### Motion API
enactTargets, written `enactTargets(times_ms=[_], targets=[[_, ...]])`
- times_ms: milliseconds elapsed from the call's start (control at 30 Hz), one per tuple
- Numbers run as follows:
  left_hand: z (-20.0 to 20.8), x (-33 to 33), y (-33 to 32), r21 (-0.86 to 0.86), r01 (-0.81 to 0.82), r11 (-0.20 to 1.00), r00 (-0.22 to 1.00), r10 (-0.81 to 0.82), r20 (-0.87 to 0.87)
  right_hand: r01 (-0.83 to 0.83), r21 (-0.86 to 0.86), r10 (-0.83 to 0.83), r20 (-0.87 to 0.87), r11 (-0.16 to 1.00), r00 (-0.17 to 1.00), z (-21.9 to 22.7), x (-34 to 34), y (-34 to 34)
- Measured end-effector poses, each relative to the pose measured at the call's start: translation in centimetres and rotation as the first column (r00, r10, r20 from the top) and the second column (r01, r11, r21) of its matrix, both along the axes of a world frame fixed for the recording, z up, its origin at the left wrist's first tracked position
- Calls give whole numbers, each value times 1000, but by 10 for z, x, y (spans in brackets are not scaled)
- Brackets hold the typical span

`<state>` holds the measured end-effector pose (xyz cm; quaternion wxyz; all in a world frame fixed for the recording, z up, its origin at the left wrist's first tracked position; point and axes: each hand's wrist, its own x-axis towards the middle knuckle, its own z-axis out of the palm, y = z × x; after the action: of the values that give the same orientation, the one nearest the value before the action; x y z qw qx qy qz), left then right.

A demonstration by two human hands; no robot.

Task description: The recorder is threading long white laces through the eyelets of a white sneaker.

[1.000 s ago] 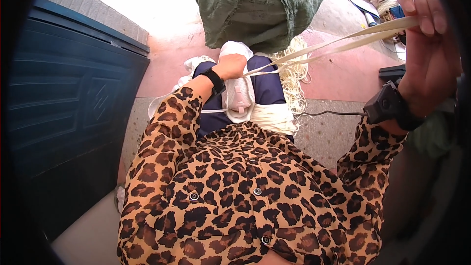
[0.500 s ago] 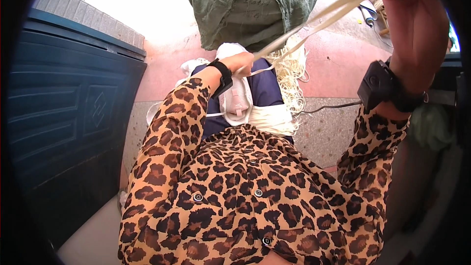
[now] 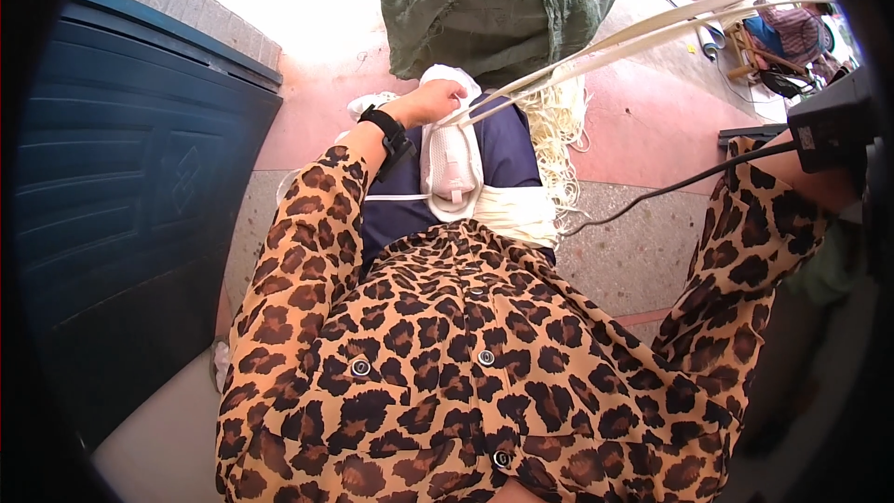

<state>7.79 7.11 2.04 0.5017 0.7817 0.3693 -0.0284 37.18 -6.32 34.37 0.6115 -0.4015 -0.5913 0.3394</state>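
A white shoe (image 3: pixel 453 163) with a pale pink patch rests between my legs, its patched end toward me. My left hand (image 3: pixel 433 102) is closed at the shoe's far part, fingers curled over its edge. From beside that hand, a cream flat shoelace (image 3: pixel 643 42) runs in two strands up to the right edge of the picture, pulled nearly straight. My right forearm reaches out to the right, and the hand itself is past the edge of view. On my right thigh lies a bundle of cream laces (image 3: pixel 517 219).
A green woven sack (image 3: pixel 475 14) stands in front of my knees. More loose laces (image 3: pixel 559 130) hang down beside my right leg. A dark blue panelled cabinet (image 3: pixel 140 196) is at my left. A black cable (image 3: pixel 670 188) runs to my right wrist device. Another person (image 3: pixel 792 33) sits at the far right.
My right hand has swung outward to the right and out of view, drawing the lace strands longer. My left hand has shifted slightly left and away from me.
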Motion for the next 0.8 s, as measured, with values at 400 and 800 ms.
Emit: enactTargets(times_ms=[400,800], targets=[[11,-20,-23,370,229,900,967,-166,-193,226,18,-226,27,974,974,1,50,-65],[3,-24,-45,660,175,731,983,-169,-74,277,22,-278,49,961,959,-6,58,-75]])
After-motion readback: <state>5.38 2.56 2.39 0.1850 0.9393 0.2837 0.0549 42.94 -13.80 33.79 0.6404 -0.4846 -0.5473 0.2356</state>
